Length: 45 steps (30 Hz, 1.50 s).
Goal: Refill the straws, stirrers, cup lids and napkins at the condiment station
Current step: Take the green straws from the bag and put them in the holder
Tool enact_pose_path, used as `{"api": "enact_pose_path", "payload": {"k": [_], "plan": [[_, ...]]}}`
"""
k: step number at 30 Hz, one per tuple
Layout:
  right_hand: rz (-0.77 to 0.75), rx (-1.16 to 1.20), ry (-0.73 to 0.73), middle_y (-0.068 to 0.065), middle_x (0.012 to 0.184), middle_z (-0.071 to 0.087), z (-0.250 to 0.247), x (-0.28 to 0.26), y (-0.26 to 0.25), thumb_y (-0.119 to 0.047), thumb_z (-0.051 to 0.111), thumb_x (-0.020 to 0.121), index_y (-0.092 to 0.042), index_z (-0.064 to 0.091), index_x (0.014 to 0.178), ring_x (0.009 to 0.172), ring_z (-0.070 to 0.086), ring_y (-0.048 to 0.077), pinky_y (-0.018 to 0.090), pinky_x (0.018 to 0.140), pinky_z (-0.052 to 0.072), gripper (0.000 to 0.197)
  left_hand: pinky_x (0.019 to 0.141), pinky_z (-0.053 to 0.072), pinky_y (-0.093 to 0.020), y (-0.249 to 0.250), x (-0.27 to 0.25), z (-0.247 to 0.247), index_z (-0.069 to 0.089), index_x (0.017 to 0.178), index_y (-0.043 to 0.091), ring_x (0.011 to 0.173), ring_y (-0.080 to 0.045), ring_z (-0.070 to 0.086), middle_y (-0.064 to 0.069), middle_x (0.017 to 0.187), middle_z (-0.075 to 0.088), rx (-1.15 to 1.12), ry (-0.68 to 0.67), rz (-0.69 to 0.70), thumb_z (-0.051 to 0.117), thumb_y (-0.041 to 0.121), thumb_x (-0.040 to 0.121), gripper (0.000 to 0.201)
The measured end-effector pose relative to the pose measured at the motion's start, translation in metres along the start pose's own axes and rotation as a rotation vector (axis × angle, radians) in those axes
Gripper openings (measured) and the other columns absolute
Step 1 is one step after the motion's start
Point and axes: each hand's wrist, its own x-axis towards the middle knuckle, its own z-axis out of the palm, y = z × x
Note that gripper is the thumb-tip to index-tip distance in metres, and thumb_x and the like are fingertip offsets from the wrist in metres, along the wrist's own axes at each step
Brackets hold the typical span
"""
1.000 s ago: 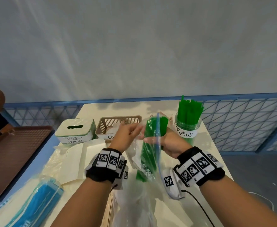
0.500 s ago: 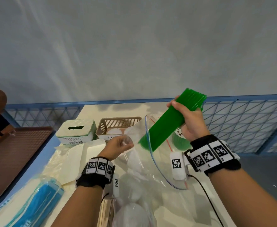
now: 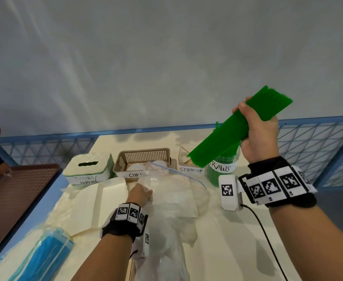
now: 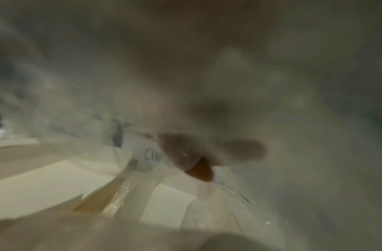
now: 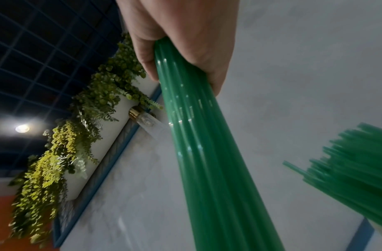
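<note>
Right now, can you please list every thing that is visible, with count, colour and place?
straw bundle: one, green, held tilted in the air above the jar
straws jar: one, clear with green straws, back right of table
stirrers container: one, clear, left of the jar
cup lids basket: one, beige, back centre
tissue box: one, white and green, back left
plastic bags: clear, count unclear, table centre
blue pack: one, near left edge
table: one, cream
tray: one, brown, far left
left hand: grips a plastic bag
right hand: grips the straw bundle
</note>
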Motion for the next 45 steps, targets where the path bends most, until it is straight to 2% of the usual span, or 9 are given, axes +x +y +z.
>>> {"api": "enact_pose_path", "payload": {"k": [6, 13, 17, 23, 26, 29, 33, 39, 45], "plan": [[-0.102, -0.161, -0.042, -0.007, 0.071, 0.062, -0.001, 0.000, -0.010, 0.000, 0.062, 0.084, -0.019, 0.058, 0.085, 0.068, 0.060, 0.010, 0.026, 0.067, 0.053, 0.019, 0.108, 0.033, -0.040, 0.047, -0.029, -0.025, 0.024, 0.142, 0.000, 0.132, -0.032, 0.035, -0.019, 0.143, 0.037, 0.132, 0.339, 0.323, 0.063, 0.039, 0.084, 0.080], [-0.097, -0.225, -0.141, 0.000, 0.072, 0.061, 0.011, 0.012, -0.012, 0.001, 0.063, 0.083, -0.015, 0.059, 0.087, 0.066, 0.061, 0.011, 0.031, 0.068, 0.053, 0.017, 0.103, 0.035, -0.026, 0.173, -0.082, -0.044, 0.023, 0.144, 0.020, 0.127, -0.010, 0.042, 0.006, 0.143, 0.041, -0.085, -0.055, 0.831, 0.081, 0.046, 0.061, 0.104], [-0.091, -0.231, -0.164, -0.001, 0.074, 0.063, 0.010, 0.021, -0.012, -0.006, 0.067, 0.077, -0.017, 0.061, 0.087, 0.071, 0.061, 0.014, 0.032, 0.072, 0.052, 0.017, 0.070, 0.044, -0.011, 0.201, -0.071, -0.018, 0.053, 0.119, 0.018, 0.093, -0.008, 0.056, 0.008, 0.102, 0.060, -0.234, -0.093, 0.806, 0.081, 0.030, 0.068, 0.059], [0.111, -0.377, -0.224, 0.001, 0.087, 0.067, -0.019, 0.028, 0.013, -0.001, 0.075, 0.072, -0.015, 0.059, 0.102, 0.087, 0.065, 0.016, 0.034, 0.087, 0.053, 0.037, 0.066, 0.050, -0.026, 0.223, -0.056, 0.012, 0.057, 0.100, 0.013, 0.076, -0.017, 0.060, -0.001, 0.082, 0.061, -0.388, -0.067, 0.786, 0.073, 0.010, 0.073, 0.032], [0.087, -0.417, -0.089, 0.000, 0.085, 0.064, -0.032, 0.034, 0.027, 0.001, 0.072, 0.074, -0.013, 0.061, 0.096, 0.083, 0.063, 0.016, 0.034, 0.084, 0.053, 0.028, 0.084, 0.051, -0.031, 0.228, -0.041, 0.021, 0.048, 0.120, 0.013, 0.099, -0.018, 0.057, -0.004, 0.107, 0.058, -0.240, -0.131, 0.834, 0.082, 0.023, 0.066, 0.065], [0.032, -0.410, 0.017, 0.001, 0.078, 0.059, -0.044, 0.051, 0.028, 0.002, 0.070, 0.075, -0.012, 0.059, 0.092, 0.074, 0.058, 0.014, 0.027, 0.072, 0.051, 0.024, 0.113, 0.028, -0.037, 0.220, -0.022, 0.026, 0.015, 0.143, 0.012, 0.134, -0.024, 0.022, -0.008, 0.141, 0.019, -0.047, -0.130, 0.728, 0.088, 0.036, 0.054, 0.118], [-0.044, -0.501, 0.091, 0.001, 0.076, 0.056, -0.058, 0.071, 0.035, -0.001, 0.071, 0.075, -0.005, 0.056, 0.097, 0.067, 0.056, 0.011, 0.026, 0.064, 0.051, 0.027, 0.118, 0.005, -0.039, 0.214, 0.002, 0.031, -0.022, 0.145, 0.010, 0.145, -0.026, -0.012, -0.011, 0.154, -0.020, -0.040, -0.175, 0.518, 0.090, 0.035, 0.052, 0.148], [-0.040, -0.534, 0.121, 0.000, 0.077, 0.057, -0.065, 0.093, 0.055, -0.002, 0.071, 0.075, -0.010, 0.054, 0.095, 0.067, 0.056, 0.013, 0.030, 0.067, 0.052, 0.027, 0.120, 0.009, -0.036, 0.215, 0.040, 0.043, -0.018, 0.147, 0.010, 0.146, -0.020, -0.003, -0.006, 0.158, -0.009, -0.116, -0.285, 0.543, 0.090, 0.030, 0.053, 0.145], [0.010, -0.535, 0.095, 0.004, 0.080, 0.059, -0.070, 0.104, 0.079, -0.004, 0.071, 0.076, -0.009, 0.057, 0.097, 0.071, 0.059, 0.015, 0.028, 0.068, 0.054, 0.026, 0.106, 0.031, -0.027, 0.217, 0.063, 0.057, 0.004, 0.149, 0.019, 0.131, -0.015, 0.037, 0.000, 0.145, 0.039, -0.259, -0.341, 0.666, 0.089, 0.020, 0.055, 0.127]]}}
